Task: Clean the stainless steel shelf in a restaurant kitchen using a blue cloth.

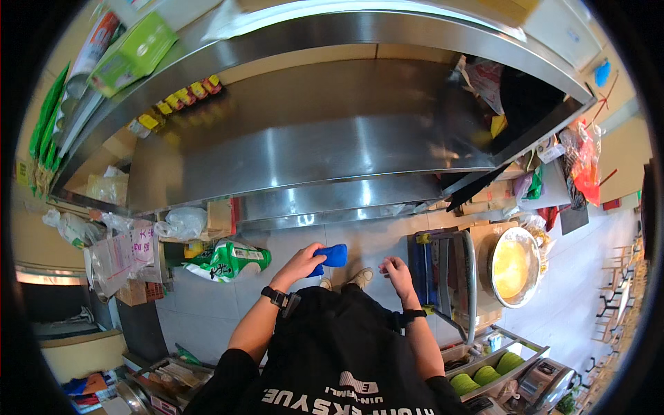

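Note:
A folded blue cloth [334,256] is gripped in my left hand [305,262], in front of my body and above the tiled floor. My right hand [397,273] hangs to the right with its fingers loosely curled and apart, and I see nothing in it. Ahead of both hands stands a stainless steel counter [311,135] with a broad, shiny shelf surface. Between my left hand and the things at the left, a green and white plastic bag [233,261] bearing writing rests low down. Both wrists carry dark bands.
A wheeled cart [469,280] stands close at my right, with a large metal bowl [515,267] of yellow contents over a cardboard box. Small yellow-and-red packs [187,96] line the counter's left. Green rolls [487,377] sit in a rack behind right. Plastic bags [181,224] crowd the left.

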